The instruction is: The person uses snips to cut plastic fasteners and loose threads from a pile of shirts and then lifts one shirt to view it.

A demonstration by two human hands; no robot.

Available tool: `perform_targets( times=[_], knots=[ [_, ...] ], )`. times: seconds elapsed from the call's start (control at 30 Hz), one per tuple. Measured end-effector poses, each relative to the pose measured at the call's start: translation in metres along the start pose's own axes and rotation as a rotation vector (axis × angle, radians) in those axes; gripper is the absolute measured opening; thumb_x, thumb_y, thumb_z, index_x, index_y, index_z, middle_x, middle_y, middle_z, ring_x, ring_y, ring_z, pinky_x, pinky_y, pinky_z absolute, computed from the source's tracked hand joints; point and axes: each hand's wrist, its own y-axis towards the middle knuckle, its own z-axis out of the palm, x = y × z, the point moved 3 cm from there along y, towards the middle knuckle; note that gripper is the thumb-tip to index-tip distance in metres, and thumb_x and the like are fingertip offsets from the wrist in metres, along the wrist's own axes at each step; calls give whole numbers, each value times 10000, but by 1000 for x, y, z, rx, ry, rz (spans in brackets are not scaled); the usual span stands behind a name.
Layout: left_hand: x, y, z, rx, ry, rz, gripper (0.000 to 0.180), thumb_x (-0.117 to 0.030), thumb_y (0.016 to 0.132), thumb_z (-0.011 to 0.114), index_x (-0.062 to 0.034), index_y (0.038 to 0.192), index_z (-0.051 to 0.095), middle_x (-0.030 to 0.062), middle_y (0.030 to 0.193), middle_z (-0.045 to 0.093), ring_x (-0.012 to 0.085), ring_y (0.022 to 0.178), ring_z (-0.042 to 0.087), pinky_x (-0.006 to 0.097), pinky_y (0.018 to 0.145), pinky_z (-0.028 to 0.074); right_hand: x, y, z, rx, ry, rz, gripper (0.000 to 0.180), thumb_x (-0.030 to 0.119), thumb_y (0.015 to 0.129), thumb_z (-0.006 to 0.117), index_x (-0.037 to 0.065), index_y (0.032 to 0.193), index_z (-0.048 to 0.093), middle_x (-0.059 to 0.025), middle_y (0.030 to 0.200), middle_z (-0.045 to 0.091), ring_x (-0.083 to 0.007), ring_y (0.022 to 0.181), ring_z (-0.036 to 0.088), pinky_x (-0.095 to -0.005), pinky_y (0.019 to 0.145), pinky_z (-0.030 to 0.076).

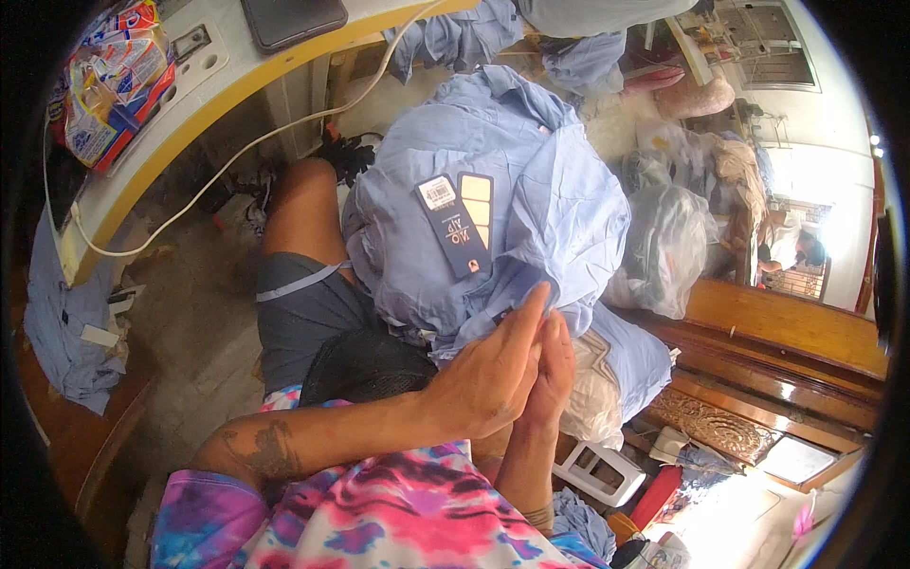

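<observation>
A big bundle of light blue cloth [408, 228], which looks like folded or piled garments, rests at my lap and knees. On top of it lie a dark hang tag [455, 232] with a white sticker and a second dark tag [476, 194] with cream panels. My left hand [488, 379] and my right hand [553, 375] meet at the near edge of the bundle, fingers drawn together. Some dark blue material shows just beyond the fingertips. Whatever lies between the fingers is hidden by the hands.
A table edge [275, 85] curves across the upper left, carrying a phone [294, 19] and a colourful plastic packet [114, 85]. A white cable [256, 142] hangs from it. Clear plastic bags [664, 247] and a wooden bench [777, 327] stand at right. Blue cloth [71, 322] hangs at far left.
</observation>
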Motion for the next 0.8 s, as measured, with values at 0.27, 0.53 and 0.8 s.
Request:
perform_targets(
  times=[0.27, 0.53, 0.8],
  knots=[
    [9, 0, -3, -18, -133, -180, 558, -178, 1085, 424, 120, 1539, 296, 344, 1247, 599, 459, 1041, 661, 457, 914, 527, -3, 5, 7, -8, 79, 56, 211, 175, 1097, 552, 3, 1211, 600, -101, 1058, 719, -153, 909, 698, -289, 793, 562],
    [11, -1, -13, 4, -754, -599, 468, -237, 1114, 477, -2, 1506, 377, 5, 851, 534, 35, 546, 443, 248, 468, 416, 4, 10, 22, 54, 16, 136, 205, 209, 1096, 569, 13, 1153, 595, -67, 931, 690, -124, 809, 653, -275, 739, 523],
    [18, -1, -29, 5, -209, -307, 379, -209, 1027, 670, -14, 1335, 567, 14, 865, 632, 77, 615, 555, 268, 549, 460, 14, 10, 12, -110, -413, -199, 193, 258, 1093, 596, 65, 1096, 591, 51, 823, 571, -54, 701, 502, -213, 652, 411]
  ],
)
